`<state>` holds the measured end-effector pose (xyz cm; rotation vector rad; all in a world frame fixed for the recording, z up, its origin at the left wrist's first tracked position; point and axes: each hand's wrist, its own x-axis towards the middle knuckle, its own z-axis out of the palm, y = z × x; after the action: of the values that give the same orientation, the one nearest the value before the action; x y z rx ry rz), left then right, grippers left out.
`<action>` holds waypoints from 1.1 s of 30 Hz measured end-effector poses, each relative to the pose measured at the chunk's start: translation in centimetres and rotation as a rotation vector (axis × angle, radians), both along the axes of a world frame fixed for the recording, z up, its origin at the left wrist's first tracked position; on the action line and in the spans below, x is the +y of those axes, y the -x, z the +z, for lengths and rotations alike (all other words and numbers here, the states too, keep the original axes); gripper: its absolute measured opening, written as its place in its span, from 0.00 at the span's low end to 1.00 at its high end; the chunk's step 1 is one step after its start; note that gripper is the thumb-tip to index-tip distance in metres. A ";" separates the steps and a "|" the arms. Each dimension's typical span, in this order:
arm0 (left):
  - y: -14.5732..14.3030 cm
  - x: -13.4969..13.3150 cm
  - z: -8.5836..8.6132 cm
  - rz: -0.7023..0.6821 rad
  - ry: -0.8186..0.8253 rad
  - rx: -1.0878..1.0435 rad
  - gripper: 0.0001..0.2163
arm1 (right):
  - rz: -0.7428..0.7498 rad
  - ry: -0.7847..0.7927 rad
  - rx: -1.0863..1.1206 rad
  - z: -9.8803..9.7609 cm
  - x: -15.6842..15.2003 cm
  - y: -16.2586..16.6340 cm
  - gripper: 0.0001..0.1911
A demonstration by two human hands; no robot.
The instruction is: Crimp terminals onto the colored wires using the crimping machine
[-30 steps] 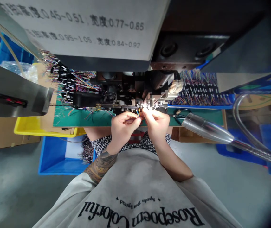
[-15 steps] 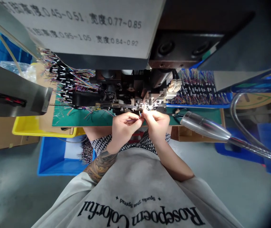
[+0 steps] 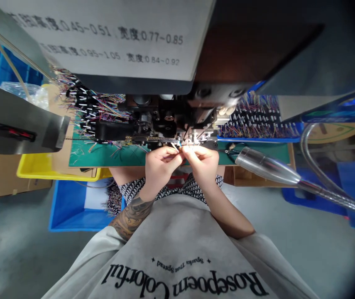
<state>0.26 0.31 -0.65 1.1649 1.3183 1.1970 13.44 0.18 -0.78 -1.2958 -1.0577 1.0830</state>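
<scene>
Both hands meet at the front of a crimping machine [image 3: 165, 120] on a green mat [image 3: 108, 153]. My left hand [image 3: 160, 166] is closed in a pinch on thin coloured wires [image 3: 179, 146]. My right hand [image 3: 200, 162] pinches the same wires from the right, fingertips touching the left hand's. The wire tips point at the machine's lit metal die [image 3: 192, 137]. A strip of terminals [image 3: 140, 139] runs into the die from the left.
Bundles of coloured wires lie at left [image 3: 86, 106] and on a blue tray at right [image 3: 258, 120]. A metal gooseneck lamp [image 3: 267, 168] reaches in from the right. A yellow bin [image 3: 40, 168] and a blue bin [image 3: 71, 203] sit lower left. A printed sheet [image 3: 118, 37] hangs overhead.
Both hands have shifted slightly up and left toward the die with the wires. The machine's upper part now hides the white piece seen earlier at the right of the die.
</scene>
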 end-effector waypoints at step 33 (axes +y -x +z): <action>-0.1 -0.4 0.6 -0.035 0.052 -0.036 0.08 | -0.129 -0.018 -0.069 0.2 0.0 0.1 0.19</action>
<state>0.36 -0.11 -0.05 1.1197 1.2896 1.1465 13.30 0.14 -0.58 -1.3757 -1.0181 0.9357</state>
